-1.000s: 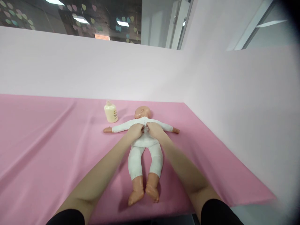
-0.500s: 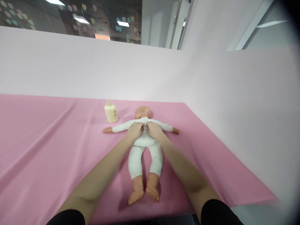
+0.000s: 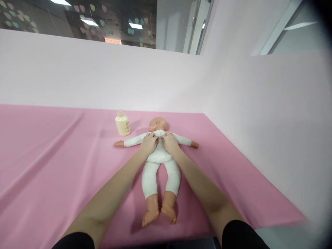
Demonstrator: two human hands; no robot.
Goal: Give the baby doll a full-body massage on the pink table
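A baby doll (image 3: 160, 157) in a white suit lies on its back, arms spread, feet toward me and head turned to the left. My left hand (image 3: 149, 143) rests on the left part of its chest as I see it, with the fingers laid forward over the cloth. Beside it, my right hand (image 3: 169, 142) lies the same way on the right part of the chest. A narrow gap separates the two hands, and the thumbs point inward. Both hands look open and hold nothing; some fingertips are hard to make out.
A pale yellow pump bottle (image 3: 122, 124) stands left of the doll's head. Pink sheeting (image 3: 64, 166) with some creases covers the table. White walls (image 3: 103, 76) rise behind and on the right, with glass panels above.
The fingers of both hands have gone from curled under to stretched forward over the doll's chest. The doll and the bottle have stayed in place.
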